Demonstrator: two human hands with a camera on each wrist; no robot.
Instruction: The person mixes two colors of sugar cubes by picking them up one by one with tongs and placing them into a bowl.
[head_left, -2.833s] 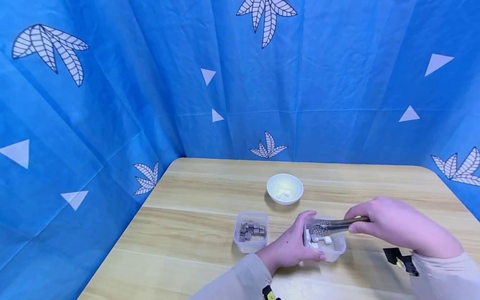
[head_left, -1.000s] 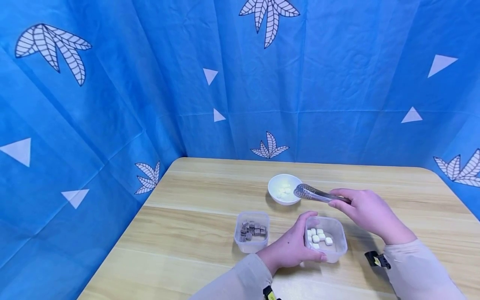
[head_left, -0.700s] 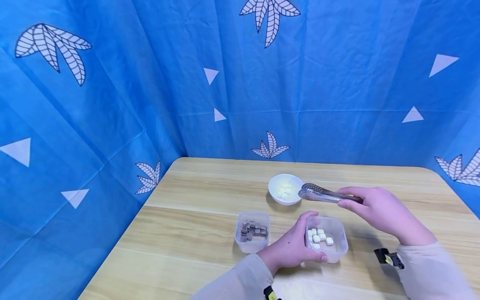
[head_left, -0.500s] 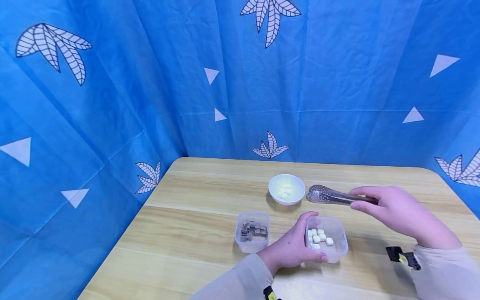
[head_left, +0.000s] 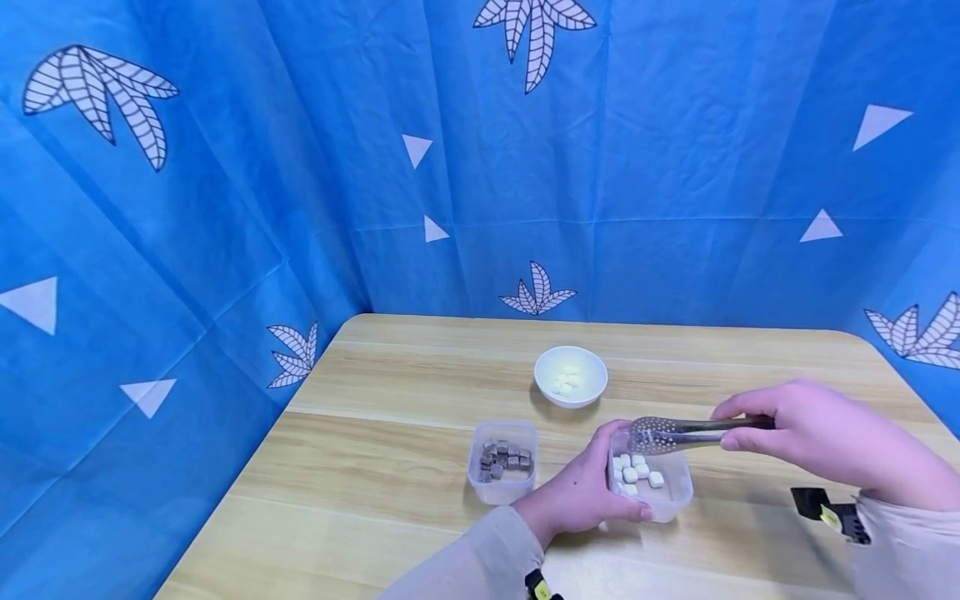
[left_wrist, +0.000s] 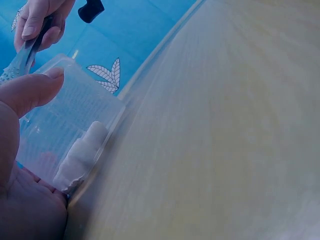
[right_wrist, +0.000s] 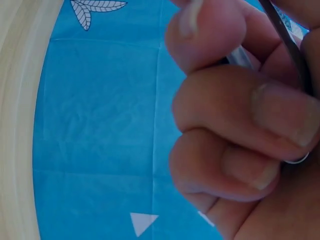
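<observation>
My left hand (head_left: pixel 581 492) grips the left side of a clear plastic container (head_left: pixel 678 483), thumb at the near side and fingers at the far side. Several white cubes (head_left: pixel 631 475) lie in it, mostly towards its left; the left wrist view shows some through the wall. My right hand (head_left: pixel 817 429) holds metal tongs (head_left: pixel 675 435) with perforated heads, pinched between thumb and fingers. The tong heads hang over the container's far left part, apart from each other, with no cube between them. In the right wrist view, curled fingers (right_wrist: pixel 240 110) cover most of the handle.
A white bowl (head_left: pixel 592 392) with several white pieces at its bottom stands behind the container. Left of my left hand sits a second clear container (head_left: pixel 483 492) holding several dark brown cubes (head_left: pixel 497 472). A blue curtain (head_left: pixel 675 167) hangs along the wooden table's (head_left: pixel 360 483) back and left.
The tongs went from the container to the bowl, where more white pieces now lie. They then drew back right and came down over the container. My left hand has kept its grip.
</observation>
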